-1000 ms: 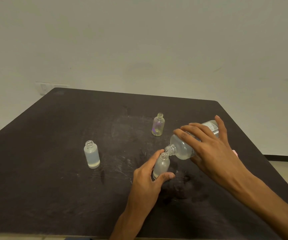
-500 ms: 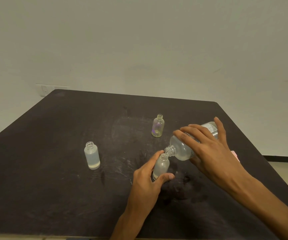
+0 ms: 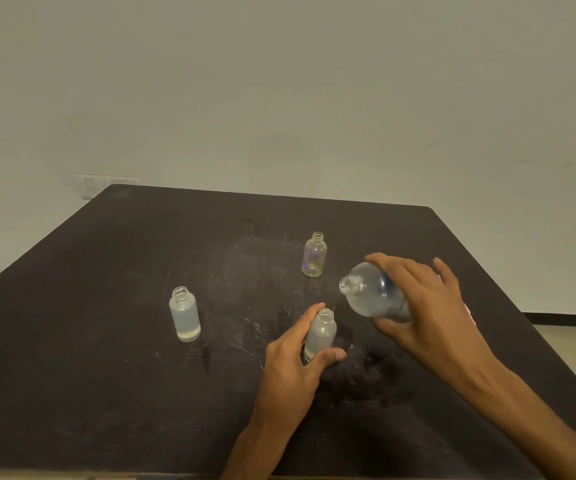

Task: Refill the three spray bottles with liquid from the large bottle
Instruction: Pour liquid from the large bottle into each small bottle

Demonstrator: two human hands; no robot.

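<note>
Three small uncapped spray bottles stand on a dark table (image 3: pixel 106 375). My left hand (image 3: pixel 293 368) grips the nearest frosted bottle (image 3: pixel 321 332), thumb in front and fingers behind. My right hand (image 3: pixel 421 306) holds the large clear bottle (image 3: pixel 373 296) tilted on its side above the table, its open mouth pointing left and raised clear of the small bottle's neck. A second frosted bottle (image 3: pixel 184 315) with a little liquid at the bottom stands to the left. A clear bottle with a purple tint (image 3: pixel 314 256) stands further back.
The table top is scuffed with pale streaks around the bottles. A pink object (image 3: pixel 468 315) peeks out behind my right hand near the table's right edge. A wall switch plate (image 3: pixel 90 185) sits behind the far left corner.
The large bottle's mouth was at the small bottle's neck; my right hand has now lifted it up and to the right, away from the neck. My left hand keeps its hold.
</note>
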